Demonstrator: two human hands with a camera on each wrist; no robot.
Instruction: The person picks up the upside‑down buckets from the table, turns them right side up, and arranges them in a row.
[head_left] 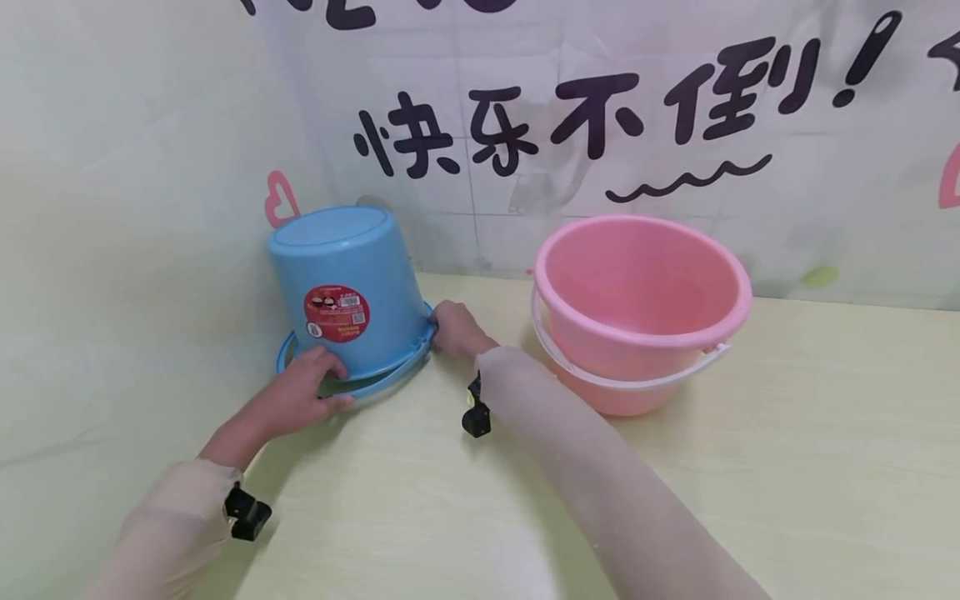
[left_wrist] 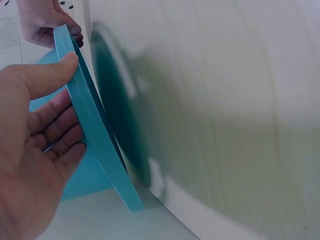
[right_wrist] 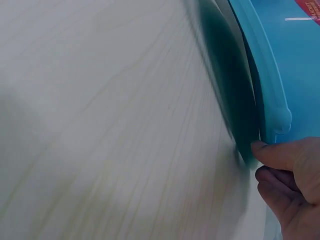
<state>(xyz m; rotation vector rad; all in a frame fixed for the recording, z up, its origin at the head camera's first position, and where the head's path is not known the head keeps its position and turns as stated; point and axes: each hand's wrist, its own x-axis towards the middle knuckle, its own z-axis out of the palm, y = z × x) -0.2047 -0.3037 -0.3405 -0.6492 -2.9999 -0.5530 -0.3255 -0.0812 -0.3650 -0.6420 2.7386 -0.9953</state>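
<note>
A blue bucket (head_left: 382, 292) stands upside down at the back left, a red round label on its wall. Both hands hold it at its lower rim. In the head view my left hand (head_left: 296, 396) is at the front left of the rim; the left wrist view shows its thumb on the rim (left_wrist: 95, 127) and the fingers against the wall side. My right hand (head_left: 459, 329) pinches the rim's right side, thumb and curled fingers close together in the right wrist view. The rim's near side is tilted up off the table, with a dark teal oval (right_wrist: 227, 75) beneath it.
A pink bucket (head_left: 637, 337) with a white handle (head_left: 600, 375) stands upright to the right, close to my right forearm. A printed cloth (head_left: 480, 200) with black characters hangs behind the pale wooden table (head_left: 420, 500). A pale wall (head_left: 135, 250) borders the left side.
</note>
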